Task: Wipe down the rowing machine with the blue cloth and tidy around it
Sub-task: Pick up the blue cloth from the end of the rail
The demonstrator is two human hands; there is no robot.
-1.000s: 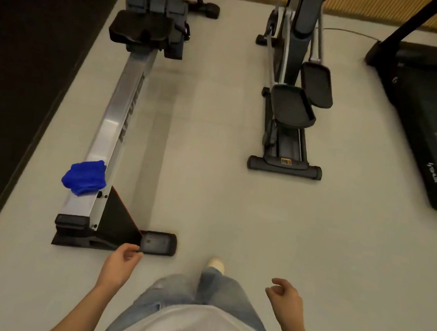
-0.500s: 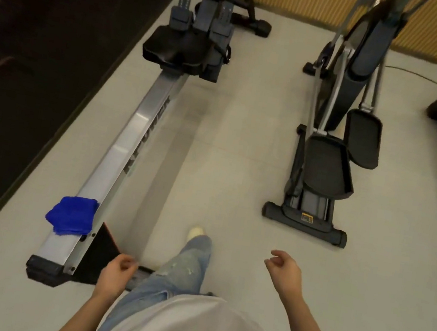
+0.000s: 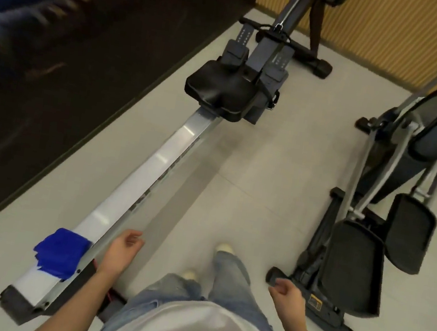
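You stand at the rear end of the rowing machine point(image 3: 154, 172), both hands empty.

The blue cloth point(image 3: 62, 252) lies crumpled on the silver rail, near its rear end cap, at 8 o'clock in your view. Your left hand point(image 3: 120, 251) hangs just beside the rail at 7 o'clock, fingers loosely curled, near the cloth but apart from it. Your right hand point(image 3: 287, 293) is at 5 o'clock, fingers half closed on nothing, near the elliptical trainer point(image 3: 354, 256). The black seat point(image 3: 220, 90) sits far up the rail at 12 o'clock.
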